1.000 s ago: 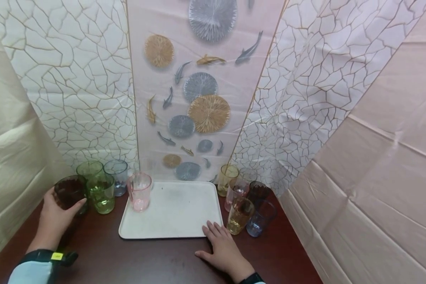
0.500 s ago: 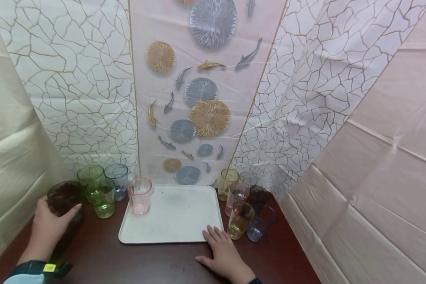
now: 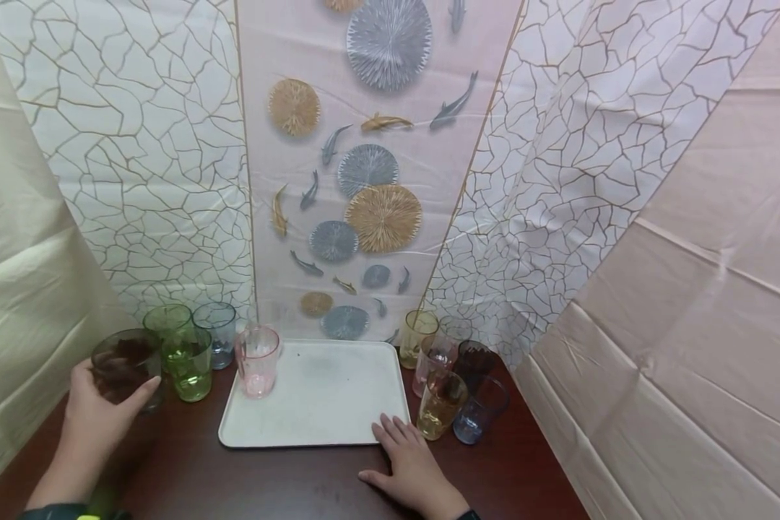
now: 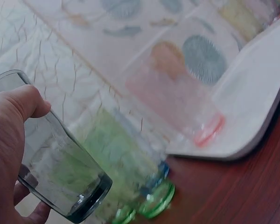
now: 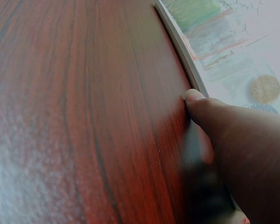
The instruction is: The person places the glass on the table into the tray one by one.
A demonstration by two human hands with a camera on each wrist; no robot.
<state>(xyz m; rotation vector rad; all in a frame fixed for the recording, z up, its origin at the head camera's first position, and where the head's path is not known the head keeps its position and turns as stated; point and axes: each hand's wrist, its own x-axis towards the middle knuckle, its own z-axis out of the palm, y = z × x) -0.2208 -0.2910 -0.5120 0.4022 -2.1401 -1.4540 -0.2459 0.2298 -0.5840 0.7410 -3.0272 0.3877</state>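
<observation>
My left hand [image 3: 94,415] grips a dark smoky drinking glass [image 3: 128,365] from its left side, thumb toward me. In the left wrist view that glass [image 4: 65,163] is tilted and its base is off the tabletop. Two green glasses [image 3: 192,372] and a blue glass [image 3: 218,336] stand just right of it. A pink glass [image 3: 258,368] stands upright on the left of the white tray [image 3: 325,415]. My right hand [image 3: 412,466] rests with straight fingers at the tray's front right corner. In the right wrist view its thumb [image 5: 194,95] lies by the tray edge.
Right of the tray stands a group of several glasses, among them an amber glass [image 3: 440,408], a blue glass [image 3: 474,419], a dark glass [image 3: 476,359] and a yellow glass [image 3: 419,336]. Patterned cloth [image 3: 377,289] closes off the back, and plain cloth [image 3: 663,390] the sides.
The dark glass in my left hand first shifted left, away from the green glasses, then slightly back right. The right hand stays at the tray corner. The head view tilted slightly.
</observation>
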